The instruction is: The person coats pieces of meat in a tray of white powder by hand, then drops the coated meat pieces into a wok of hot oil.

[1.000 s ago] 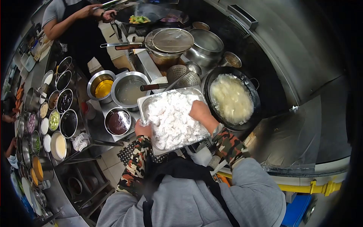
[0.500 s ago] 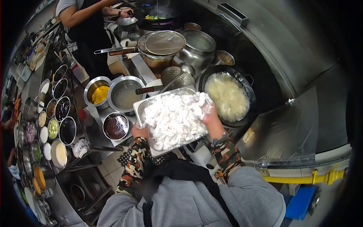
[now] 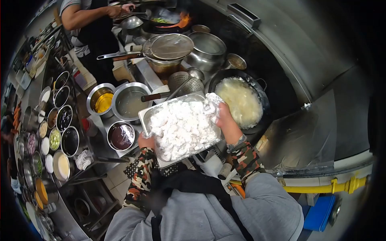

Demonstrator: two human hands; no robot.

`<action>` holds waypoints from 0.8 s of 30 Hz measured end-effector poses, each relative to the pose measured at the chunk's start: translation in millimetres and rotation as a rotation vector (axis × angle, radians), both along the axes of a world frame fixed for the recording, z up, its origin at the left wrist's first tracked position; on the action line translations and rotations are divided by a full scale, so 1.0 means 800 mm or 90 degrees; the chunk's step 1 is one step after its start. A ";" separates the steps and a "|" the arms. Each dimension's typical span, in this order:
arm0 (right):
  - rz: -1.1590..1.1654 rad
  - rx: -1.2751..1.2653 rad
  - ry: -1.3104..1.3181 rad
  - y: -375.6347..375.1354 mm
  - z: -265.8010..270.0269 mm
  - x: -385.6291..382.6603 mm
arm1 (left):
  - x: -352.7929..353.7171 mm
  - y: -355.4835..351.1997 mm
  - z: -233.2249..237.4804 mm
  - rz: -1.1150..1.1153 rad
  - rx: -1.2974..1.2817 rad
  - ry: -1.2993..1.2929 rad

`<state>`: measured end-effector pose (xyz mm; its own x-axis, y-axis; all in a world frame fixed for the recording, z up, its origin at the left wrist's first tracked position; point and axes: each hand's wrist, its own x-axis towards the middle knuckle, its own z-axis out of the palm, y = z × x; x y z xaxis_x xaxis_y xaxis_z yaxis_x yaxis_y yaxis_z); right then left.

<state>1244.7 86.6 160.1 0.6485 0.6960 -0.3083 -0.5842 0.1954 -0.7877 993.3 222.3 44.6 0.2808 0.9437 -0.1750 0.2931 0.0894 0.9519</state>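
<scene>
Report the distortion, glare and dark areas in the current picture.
Head view: fisheye curvature bows the edge of the steel wall, with black corners around; bright glints on the dark sauce; the white-coated pieces look very bright, losing fine detail.

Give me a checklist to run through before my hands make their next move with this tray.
1. Left hand on the tray's left edge: ok.
2. Right hand steadying the tray: cannot tell; it is at the right side, its fingers white with coating.
3. Coated pieces inside the tray: ok, heaped across it.
4. Near wok contents frothing: ok; how hot, cannot tell.
5. Wooden handle clear of the tray: cannot tell; it lies by the far edge.
6. Flame away from the tray: ok, it's at the far pan.
</scene>
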 end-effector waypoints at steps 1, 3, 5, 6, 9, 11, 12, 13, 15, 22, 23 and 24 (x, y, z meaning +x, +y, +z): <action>-0.009 -0.001 -0.004 -0.004 -0.013 0.016 | 0.000 0.003 -0.010 -0.012 -0.013 -0.029; -0.127 -0.030 -0.039 -0.003 -0.023 0.031 | 0.001 0.005 -0.021 -0.011 -0.037 -0.039; -0.224 -0.087 -0.105 -0.017 -0.003 0.045 | 0.000 0.005 -0.022 -0.010 -0.022 -0.046; -0.220 -0.146 -0.202 -0.032 0.007 0.062 | 0.001 0.005 -0.028 0.008 -0.027 -0.040; -0.315 -0.442 -0.382 -0.065 0.048 0.087 | -0.001 0.003 -0.006 -0.019 -0.013 0.005; -0.190 -0.603 -0.608 -0.087 0.024 0.123 | 0.000 0.004 -0.012 -0.012 -0.033 -0.023; -0.059 -0.501 -0.685 -0.095 -0.005 0.142 | 0.002 0.005 -0.014 -0.002 -0.053 -0.051; -0.060 -0.500 -0.684 -0.095 -0.015 0.142 | 0.002 0.004 -0.012 -0.003 -0.052 -0.050; 0.097 -0.740 -0.866 -0.088 -0.034 0.134 | 0.000 0.005 -0.008 -0.021 -0.015 -0.008; 0.055 -0.776 -0.963 -0.043 -0.039 0.116 | 0.000 0.002 -0.001 0.024 -0.009 0.052; 0.047 -0.739 -0.994 -0.040 -0.021 0.109 | 0.000 0.002 -0.003 0.027 -0.011 0.054; 0.062 -0.555 -1.065 -0.030 0.016 0.064 | 0.001 0.002 -0.007 0.033 -0.020 0.027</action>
